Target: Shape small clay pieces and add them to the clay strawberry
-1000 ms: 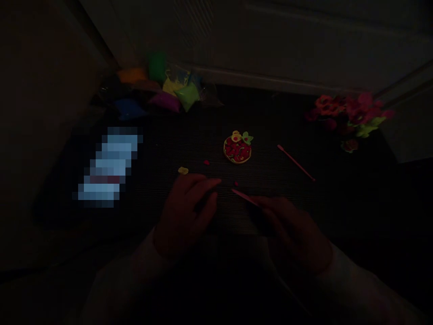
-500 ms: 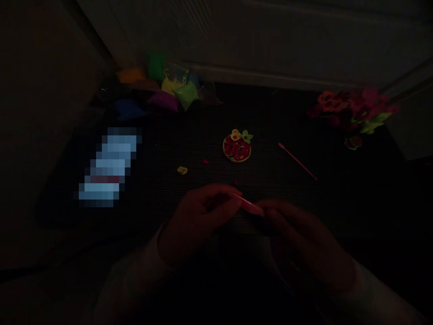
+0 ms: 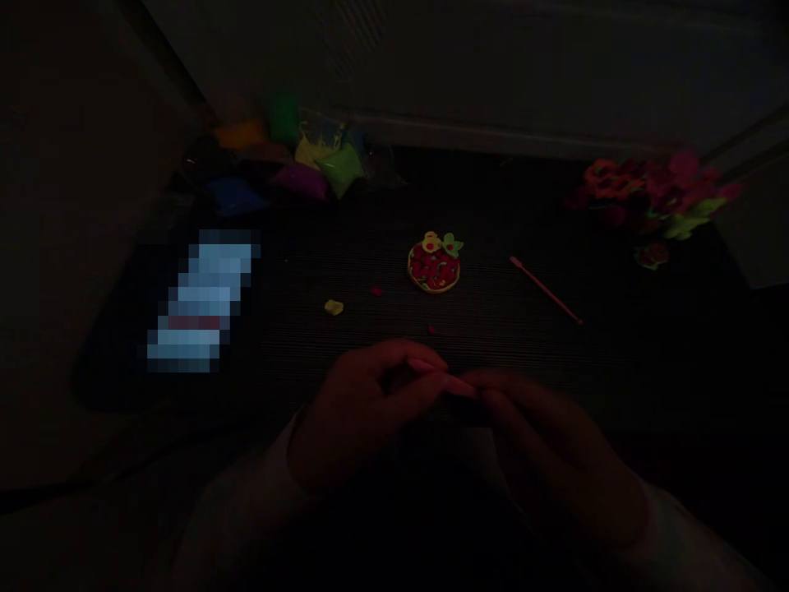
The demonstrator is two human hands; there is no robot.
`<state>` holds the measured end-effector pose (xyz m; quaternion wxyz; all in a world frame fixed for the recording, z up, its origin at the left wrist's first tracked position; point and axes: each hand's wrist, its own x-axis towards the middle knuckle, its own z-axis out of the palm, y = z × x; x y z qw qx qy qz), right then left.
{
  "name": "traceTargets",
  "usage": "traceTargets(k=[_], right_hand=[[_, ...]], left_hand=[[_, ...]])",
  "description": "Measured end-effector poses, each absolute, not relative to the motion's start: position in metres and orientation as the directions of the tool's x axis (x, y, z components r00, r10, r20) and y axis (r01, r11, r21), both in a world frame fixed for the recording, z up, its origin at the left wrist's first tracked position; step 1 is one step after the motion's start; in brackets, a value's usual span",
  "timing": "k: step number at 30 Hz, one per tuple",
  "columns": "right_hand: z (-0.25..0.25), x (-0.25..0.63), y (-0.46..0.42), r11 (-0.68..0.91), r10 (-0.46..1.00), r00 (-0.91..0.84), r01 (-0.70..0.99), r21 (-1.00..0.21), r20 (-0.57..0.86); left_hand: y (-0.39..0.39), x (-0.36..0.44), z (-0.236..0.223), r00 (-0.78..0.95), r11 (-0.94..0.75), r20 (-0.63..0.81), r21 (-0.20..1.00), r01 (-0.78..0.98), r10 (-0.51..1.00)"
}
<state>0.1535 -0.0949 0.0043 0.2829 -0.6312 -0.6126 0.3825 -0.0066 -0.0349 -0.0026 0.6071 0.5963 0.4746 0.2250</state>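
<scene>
In dim light, my left hand (image 3: 376, 399) pinches a slim pink tool (image 3: 459, 386), probably plastic, between thumb and fingers. My right hand (image 3: 542, 444) closes on the tool's other end, so both hands hold it near the table's front edge. Just beyond the hands lies a small red bit (image 3: 431, 330), with another red piece (image 3: 376, 292) further left. A flattened yellow piece (image 3: 334, 307) rests beside it. Farther back is a round yellow-rimmed piece (image 3: 433, 270) filled with red bits, with a yellow flower (image 3: 431, 242) and a green flower (image 3: 452, 244) at its top.
On the right lies a thin pink stick tool (image 3: 546, 289). Several coloured bags (image 3: 302, 177) of what looks like modelling clay are heaped at the back left. A lit, blurred phone-like screen (image 3: 200, 304) is at left. Pink and red flowers (image 3: 662, 193) stand at the back right.
The pink tool has shifted slightly within my hands, and more of its left end shows behind my left thumb. The view has moved a little; things on the table stay put.
</scene>
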Motion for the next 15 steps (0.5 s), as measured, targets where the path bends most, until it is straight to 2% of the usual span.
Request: traceTargets(k=[7,11,15], right_hand=[[0.0038,0.1549,-0.0927,-0.093,0.986,-0.068,0.529,-0.843,-0.152],[0.0041,0.1546,-0.0919,-0.093,0.986,-0.066,0.528,-0.844,-0.15],[0.0045,0.1542,-0.0916,-0.151,0.977,-0.056,0.512,-0.846,-0.208]], left_hand=[[-0.0341,-0.0042,-0.0091,0.427,0.203,-0.306,0.941,0.269,0.851],[-0.0344,-0.0048,-0.0082,0.451,0.307,-0.362,0.932,0.194,0.816],[-0.0349,-0.0059,-0.0072,0.501,0.374,-0.398,0.915,0.153,0.768]])
